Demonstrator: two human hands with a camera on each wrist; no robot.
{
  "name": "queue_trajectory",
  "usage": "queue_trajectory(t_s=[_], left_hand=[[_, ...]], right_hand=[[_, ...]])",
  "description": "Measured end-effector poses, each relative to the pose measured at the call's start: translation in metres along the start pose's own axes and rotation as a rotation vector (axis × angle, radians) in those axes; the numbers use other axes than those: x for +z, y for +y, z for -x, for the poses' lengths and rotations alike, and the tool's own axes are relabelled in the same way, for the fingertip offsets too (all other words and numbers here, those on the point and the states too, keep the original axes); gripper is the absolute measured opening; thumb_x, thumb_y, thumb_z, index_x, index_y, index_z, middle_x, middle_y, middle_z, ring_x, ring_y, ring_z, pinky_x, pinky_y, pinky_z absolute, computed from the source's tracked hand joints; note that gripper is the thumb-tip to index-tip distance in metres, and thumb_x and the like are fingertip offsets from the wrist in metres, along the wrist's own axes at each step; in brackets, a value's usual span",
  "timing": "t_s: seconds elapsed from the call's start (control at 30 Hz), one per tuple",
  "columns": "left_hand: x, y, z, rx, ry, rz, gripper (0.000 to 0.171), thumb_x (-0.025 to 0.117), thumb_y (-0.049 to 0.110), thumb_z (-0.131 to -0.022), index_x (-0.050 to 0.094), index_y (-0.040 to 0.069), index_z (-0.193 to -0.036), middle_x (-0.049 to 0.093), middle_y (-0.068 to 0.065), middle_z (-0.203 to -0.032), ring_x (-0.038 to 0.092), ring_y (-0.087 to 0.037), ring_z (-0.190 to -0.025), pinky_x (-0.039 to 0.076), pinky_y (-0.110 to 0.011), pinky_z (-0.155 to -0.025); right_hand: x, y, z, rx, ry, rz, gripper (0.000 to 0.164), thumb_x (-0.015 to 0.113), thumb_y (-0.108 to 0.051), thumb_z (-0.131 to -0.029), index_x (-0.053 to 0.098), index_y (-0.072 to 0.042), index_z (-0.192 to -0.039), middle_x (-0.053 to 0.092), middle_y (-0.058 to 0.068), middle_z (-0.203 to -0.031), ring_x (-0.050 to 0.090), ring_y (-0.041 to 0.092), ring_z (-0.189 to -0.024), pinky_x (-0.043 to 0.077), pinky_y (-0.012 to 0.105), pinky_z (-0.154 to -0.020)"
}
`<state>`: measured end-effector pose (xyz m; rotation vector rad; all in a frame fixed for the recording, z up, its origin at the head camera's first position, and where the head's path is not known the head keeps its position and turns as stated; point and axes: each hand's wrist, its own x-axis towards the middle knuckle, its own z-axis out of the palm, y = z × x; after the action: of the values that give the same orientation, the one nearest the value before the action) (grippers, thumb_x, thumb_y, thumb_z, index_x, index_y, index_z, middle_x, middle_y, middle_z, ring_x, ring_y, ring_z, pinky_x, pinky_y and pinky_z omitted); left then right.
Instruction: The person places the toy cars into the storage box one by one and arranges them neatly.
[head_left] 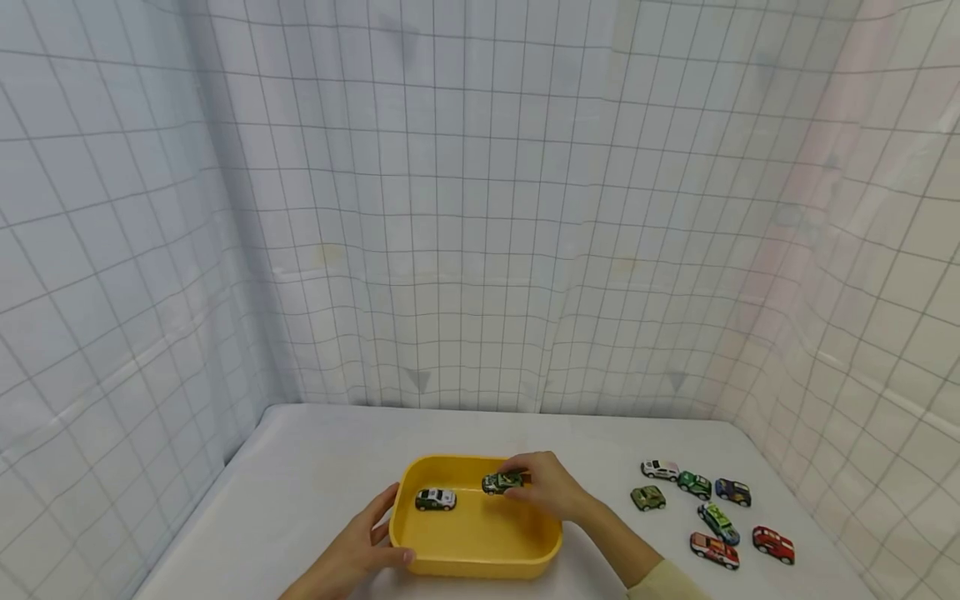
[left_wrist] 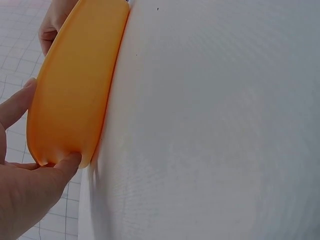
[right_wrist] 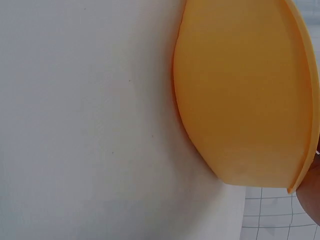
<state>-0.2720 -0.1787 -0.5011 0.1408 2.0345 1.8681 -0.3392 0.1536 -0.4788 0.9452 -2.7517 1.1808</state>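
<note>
A yellow plastic bin [head_left: 472, 568] sits on the white table. My left hand [head_left: 366, 537] holds its left end, thumb at the front corner and fingers along the outer side; in the left wrist view, the fingertips [left_wrist: 72, 160] touch the bin's wall [left_wrist: 75, 90]. Over the back right part of the bin, my right hand [head_left: 551, 487] pinches a dark green patterned toy car [head_left: 501, 482]. A white and green toy car [head_left: 436, 499] stands inside at the left. The right wrist view shows mostly the bin's outer wall [right_wrist: 240, 100], with just an edge of the hand.
Several toy cars lie on the table to the right, among them a small olive car [head_left: 648, 497], a white car [head_left: 660, 470], a red and white car [head_left: 773, 544] and a lime-striped car [head_left: 718, 523]. Gridded white curtains [head_left: 480, 250] enclose the back and sides.
</note>
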Motion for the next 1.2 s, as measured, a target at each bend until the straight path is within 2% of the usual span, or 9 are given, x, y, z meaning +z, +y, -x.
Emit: queue_trajectory(t_s=[0.33,0.47,0.67,0.93,1.03,1.2], left_hand=[[0.0,-0.001,0.001,-0.01,0.018,-0.05,0.108,0.083,0.018,-0.089,0.008,-0.001,-0.164,0.005,-0.032,-0.167,0.023,-0.057,-0.146,0.031,-0.063,-0.114],[0.001,-0.003,0.001,-0.01,0.032,-0.083,0.106,0.082,0.021,-0.09,0.01,-0.002,-0.164,0.008,-0.032,-0.166,0.025,-0.057,-0.145,0.032,-0.063,-0.114],[0.002,-0.001,-0.001,-0.018,0.035,-0.077,0.105,0.081,0.023,-0.091,0.009,-0.001,-0.164,0.008,-0.031,-0.167,0.025,-0.057,-0.145,0.031,-0.063,-0.114],[0.002,0.0,0.0,-0.023,0.024,-0.077,0.106,0.081,0.024,-0.092,0.008,-0.001,-0.164,0.006,-0.031,-0.167,0.022,-0.057,-0.146,0.03,-0.064,-0.114],[0.001,0.002,0.001,-0.022,0.001,-0.056,0.106,0.08,0.022,-0.092,0.006,0.0,-0.164,0.002,-0.031,-0.167,0.019,-0.057,-0.147,0.028,-0.065,-0.115],[0.0,0.002,0.0,-0.014,-0.006,-0.065,0.106,0.081,0.02,-0.091,0.007,-0.001,-0.164,0.003,-0.032,-0.167,0.02,-0.057,-0.146,0.028,-0.065,-0.115]], right_hand=[[0.022,-0.007,-0.018,0.021,-0.022,0.032,0.023,0.081,-0.005,-0.088,0.078,-0.008,-0.111,0.075,-0.004,-0.106,0.065,0.007,-0.094,0.056,0.025,-0.084],[0.031,-0.005,-0.022,0.024,-0.032,0.067,0.022,0.081,-0.006,-0.088,0.079,-0.009,-0.11,0.074,-0.008,-0.104,0.065,0.004,-0.093,0.056,0.025,-0.084],[0.039,-0.005,-0.027,0.053,-0.03,0.133,0.021,0.081,-0.009,-0.089,0.08,-0.011,-0.11,0.074,-0.011,-0.103,0.066,0.006,-0.101,0.055,0.033,-0.095],[0.046,-0.004,-0.029,0.06,-0.029,0.203,0.024,0.083,-0.01,-0.086,0.08,-0.011,-0.11,0.075,-0.009,-0.106,0.067,0.011,-0.107,0.051,0.04,-0.103],[0.048,-0.002,-0.031,0.049,-0.029,0.235,0.025,0.085,-0.011,-0.084,0.081,-0.01,-0.109,0.076,-0.007,-0.106,0.068,0.013,-0.107,0.052,0.04,-0.102],[0.051,0.0,-0.032,0.043,-0.037,0.244,0.027,0.086,-0.011,-0.083,0.08,-0.009,-0.109,0.076,-0.005,-0.106,0.068,0.012,-0.104,0.056,0.031,-0.094]])
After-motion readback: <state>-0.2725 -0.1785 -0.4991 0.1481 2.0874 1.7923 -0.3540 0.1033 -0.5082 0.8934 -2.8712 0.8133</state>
